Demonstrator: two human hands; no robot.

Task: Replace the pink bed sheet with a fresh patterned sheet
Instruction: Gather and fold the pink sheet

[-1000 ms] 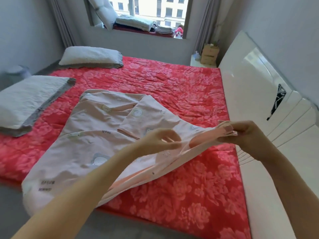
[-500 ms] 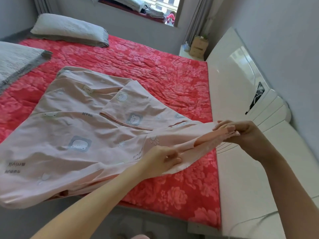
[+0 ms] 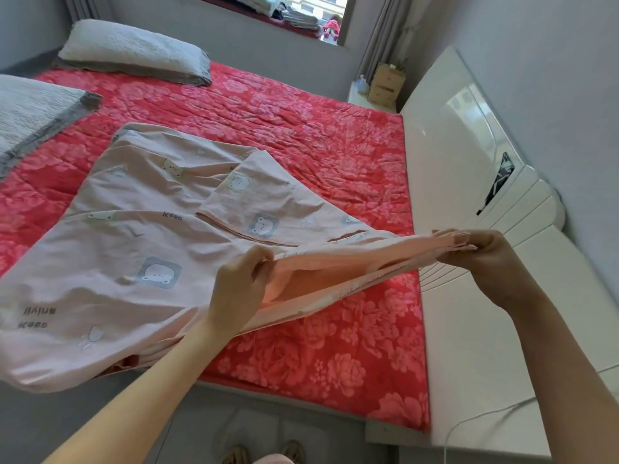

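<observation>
The pale pink bear-print sheet (image 3: pixel 134 249) lies folded on the red floral bed cover (image 3: pixel 301 128), its edge lifted between my left hand (image 3: pixel 239 289) and right hand (image 3: pixel 482 252), both pinching it, beside the white headboard (image 3: pixel 469 145).

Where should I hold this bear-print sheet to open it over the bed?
Grip the bear-print sheet by its bunched edge, from the bedside: right hand pinches the layered corner, left hand grips further along. The rest lies folded on the quilt.
</observation>
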